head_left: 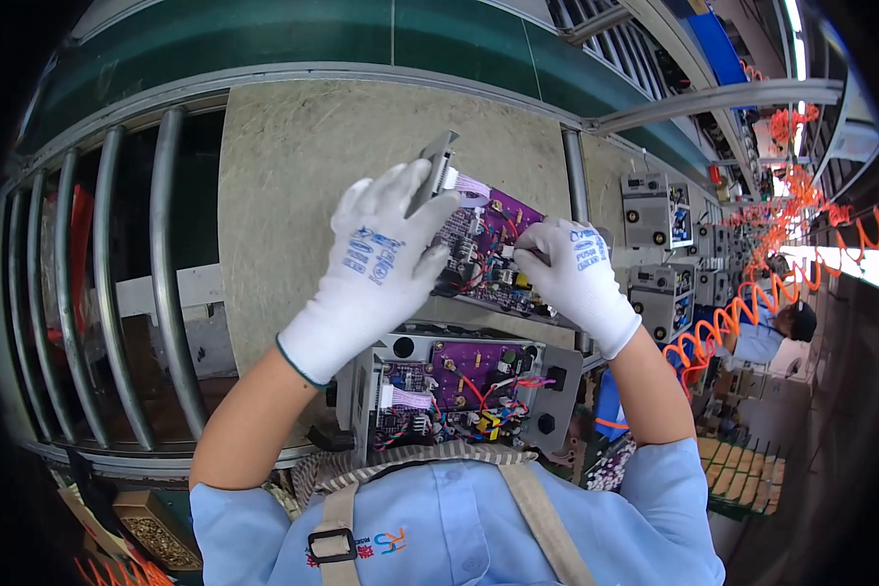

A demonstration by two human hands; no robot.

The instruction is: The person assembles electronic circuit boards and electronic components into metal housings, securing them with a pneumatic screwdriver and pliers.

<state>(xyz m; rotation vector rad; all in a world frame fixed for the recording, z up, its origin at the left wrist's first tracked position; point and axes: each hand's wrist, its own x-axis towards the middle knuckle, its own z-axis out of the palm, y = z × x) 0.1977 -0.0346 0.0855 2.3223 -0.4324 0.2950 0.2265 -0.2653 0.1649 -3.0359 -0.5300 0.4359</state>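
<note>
White printed gloves cover both my hands. My left hand point(386, 239) is closed around the upright grey end panel point(441, 156) of an electronic unit lying on the worktop. Its thumb rests near the dark components. A purple circuit board point(511, 207), crowded with wires and components, spans the space between my hands. Beside the panel, a pale ribbon cable point(472, 187) runs to the board. My right hand point(573, 269) bends over the board's right side, thumb and fingertips pinched together among the wires. Whatever lies between them is too small to make out.
Close to my body stands a second open unit point(547, 435) with a similar purple board. Metal rollers point(171, 264) flank the beige worktop point(293, 186). Several grey units point(657, 210) line the right side. Orange coiled hoses point(737, 317) hang there, near another person point(767, 337).
</note>
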